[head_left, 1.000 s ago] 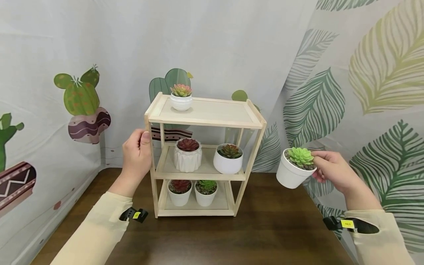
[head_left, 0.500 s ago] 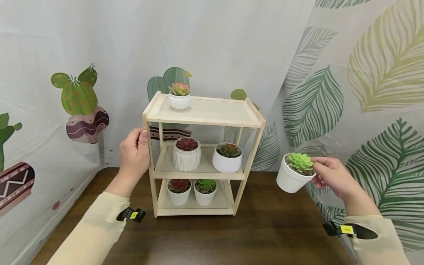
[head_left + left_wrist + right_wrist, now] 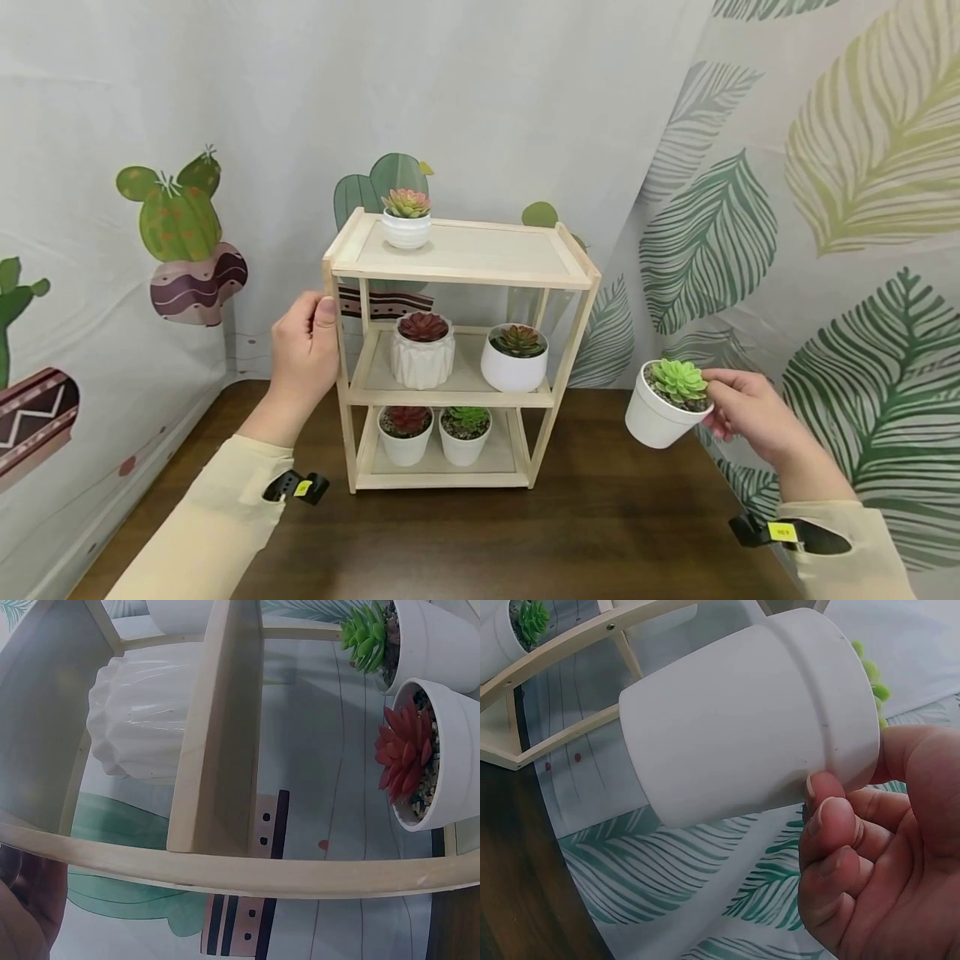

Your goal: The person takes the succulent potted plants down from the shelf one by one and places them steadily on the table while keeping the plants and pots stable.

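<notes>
My left hand [image 3: 303, 346] grips the left front post of a three-tier wooden shelf [image 3: 450, 273], thumb in front and fingers curled round it. In the left wrist view only part of that hand [image 3: 30, 907] shows at the lower left, by the post. Right of the shelf, my right hand [image 3: 750, 408] pinches a potted succulent [image 3: 663, 408] by its rim; the plant is bright green and its white pot tilts. The right wrist view has the white pot [image 3: 742, 720] from the side, with the thumb at the rim and fingertips against the outer wall.
A pink-green succulent [image 3: 407, 225] stands on the top tier. The middle tier bears a fluted pot [image 3: 423, 358] and a round white pot [image 3: 514, 362]. On the bottom tier are a red succulent [image 3: 406, 437] and a green one [image 3: 465, 437]. Beneath is a dark wooden table [image 3: 450, 542].
My right hand has lowered a little with the potted succulent in it. The left hand keeps its hold on the post, and the shelf's plants stay in place.
</notes>
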The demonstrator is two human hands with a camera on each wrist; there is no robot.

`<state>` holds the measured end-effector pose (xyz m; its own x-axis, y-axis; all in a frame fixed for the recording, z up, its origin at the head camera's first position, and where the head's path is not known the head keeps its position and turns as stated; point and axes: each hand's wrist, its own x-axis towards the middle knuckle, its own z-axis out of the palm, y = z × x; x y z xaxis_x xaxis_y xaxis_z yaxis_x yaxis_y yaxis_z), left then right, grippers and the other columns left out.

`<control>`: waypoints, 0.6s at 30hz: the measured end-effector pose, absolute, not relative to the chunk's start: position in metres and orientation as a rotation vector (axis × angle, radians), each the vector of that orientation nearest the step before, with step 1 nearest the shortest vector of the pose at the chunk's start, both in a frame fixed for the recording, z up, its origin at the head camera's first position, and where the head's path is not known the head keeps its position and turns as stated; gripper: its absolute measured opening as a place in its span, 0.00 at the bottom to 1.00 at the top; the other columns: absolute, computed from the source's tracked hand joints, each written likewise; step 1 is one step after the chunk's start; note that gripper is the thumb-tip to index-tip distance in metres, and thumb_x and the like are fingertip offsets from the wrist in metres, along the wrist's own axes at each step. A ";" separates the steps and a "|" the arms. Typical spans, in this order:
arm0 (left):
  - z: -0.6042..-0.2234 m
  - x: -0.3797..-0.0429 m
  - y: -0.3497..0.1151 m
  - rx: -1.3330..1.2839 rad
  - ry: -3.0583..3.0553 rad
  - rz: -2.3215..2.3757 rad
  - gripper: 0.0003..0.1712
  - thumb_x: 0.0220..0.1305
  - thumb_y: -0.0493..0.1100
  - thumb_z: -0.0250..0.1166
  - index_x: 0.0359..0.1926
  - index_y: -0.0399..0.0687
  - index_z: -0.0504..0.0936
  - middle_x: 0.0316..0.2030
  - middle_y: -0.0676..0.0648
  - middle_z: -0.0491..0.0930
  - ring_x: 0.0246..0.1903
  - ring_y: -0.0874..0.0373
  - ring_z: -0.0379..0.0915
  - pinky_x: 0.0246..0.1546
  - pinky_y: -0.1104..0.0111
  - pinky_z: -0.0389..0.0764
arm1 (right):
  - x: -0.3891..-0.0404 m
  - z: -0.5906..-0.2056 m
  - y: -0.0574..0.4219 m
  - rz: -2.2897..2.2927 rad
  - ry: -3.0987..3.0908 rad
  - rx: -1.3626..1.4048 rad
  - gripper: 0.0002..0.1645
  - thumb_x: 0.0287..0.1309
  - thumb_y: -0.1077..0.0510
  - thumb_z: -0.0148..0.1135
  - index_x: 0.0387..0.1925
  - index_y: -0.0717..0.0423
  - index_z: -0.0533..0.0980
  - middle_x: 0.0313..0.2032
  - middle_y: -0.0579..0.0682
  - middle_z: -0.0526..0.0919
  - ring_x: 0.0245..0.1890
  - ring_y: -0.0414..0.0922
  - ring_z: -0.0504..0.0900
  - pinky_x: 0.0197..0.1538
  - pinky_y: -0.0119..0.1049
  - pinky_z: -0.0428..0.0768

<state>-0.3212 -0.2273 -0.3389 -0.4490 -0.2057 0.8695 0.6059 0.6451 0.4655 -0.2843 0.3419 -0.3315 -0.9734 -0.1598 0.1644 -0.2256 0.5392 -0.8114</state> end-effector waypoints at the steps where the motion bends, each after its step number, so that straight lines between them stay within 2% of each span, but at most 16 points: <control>1: -0.339 -0.321 -0.227 -0.321 -1.811 -0.965 0.21 0.81 0.48 0.52 0.40 0.34 0.80 0.26 0.38 0.76 0.28 0.63 0.66 0.32 0.73 0.65 | -0.284 -0.333 0.342 1.442 -2.693 0.337 0.23 0.75 0.63 0.43 0.61 0.73 0.72 0.21 0.46 0.80 0.16 0.42 0.77 0.20 0.38 0.78; 18: -0.339 -0.321 -0.228 -0.324 -1.816 -0.948 0.19 0.81 0.46 0.52 0.41 0.34 0.80 0.26 0.39 0.77 0.27 0.62 0.67 0.31 0.74 0.65 | -0.283 -0.362 0.343 1.510 -2.712 0.251 0.26 0.75 0.63 0.41 0.67 0.74 0.68 0.22 0.48 0.82 0.16 0.40 0.77 0.20 0.37 0.79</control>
<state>-0.3209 -0.2278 -0.3392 -0.4466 -0.1976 0.8727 0.6031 0.6540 0.4567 -0.2827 0.3429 -0.3617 -0.9866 -0.1270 0.1024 -0.1539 0.5167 -0.8422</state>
